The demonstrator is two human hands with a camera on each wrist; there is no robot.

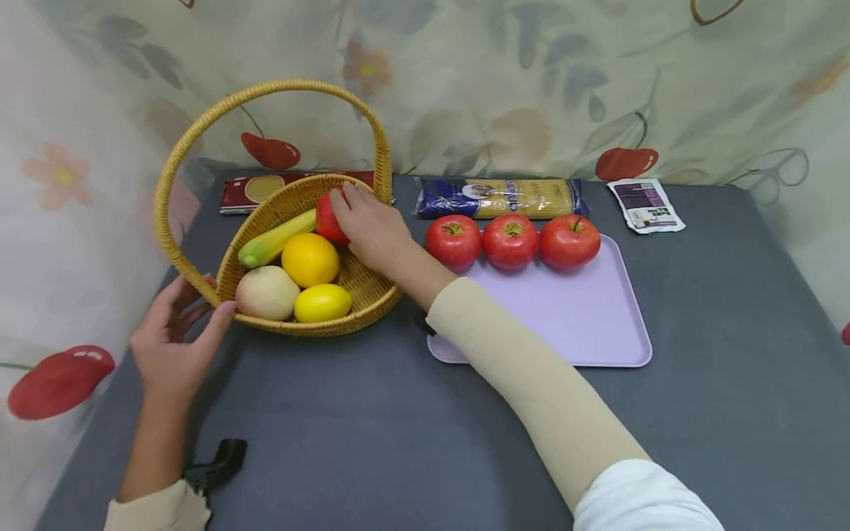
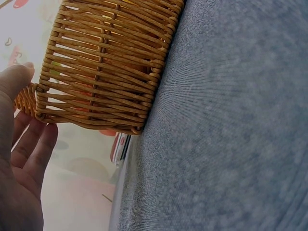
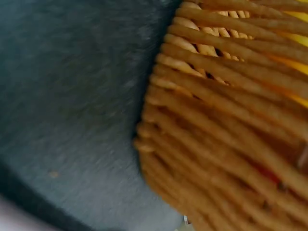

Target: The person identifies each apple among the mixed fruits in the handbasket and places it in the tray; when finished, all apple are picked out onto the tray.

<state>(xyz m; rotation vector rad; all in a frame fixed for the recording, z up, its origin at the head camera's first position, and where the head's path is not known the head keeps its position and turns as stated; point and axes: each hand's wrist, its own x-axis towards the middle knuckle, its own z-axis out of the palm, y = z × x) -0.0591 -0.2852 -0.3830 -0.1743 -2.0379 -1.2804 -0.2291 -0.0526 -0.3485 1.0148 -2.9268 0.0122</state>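
Note:
A wicker basket (image 1: 365, 316) with a tall hooped handle stands on the left of the table. My left hand (image 1: 175, 332) grips its left end where the handle meets the rim; the left wrist view shows thumb and fingers on either side of the wicker (image 2: 101, 72). Inside the basket my right hand (image 1: 373, 227) holds a red fruit (image 1: 326, 221), partly covered by the fingers. Beside it lie a long green-yellow vegetable (image 1: 275, 240), an orange (image 1: 310, 259), a lemon (image 1: 323, 303) and a pale peach (image 1: 268, 293). Only the basket's side (image 3: 216, 110) fills the right wrist view.
Three red apples (image 1: 510, 242) sit in a row along the back of a lilac tray (image 1: 564, 324), right of the basket. Behind them lies a pasta packet (image 1: 501, 198), with a small white pouch (image 1: 645, 206) to its right. A dark red packet (image 1: 239, 193) lies behind the basket.

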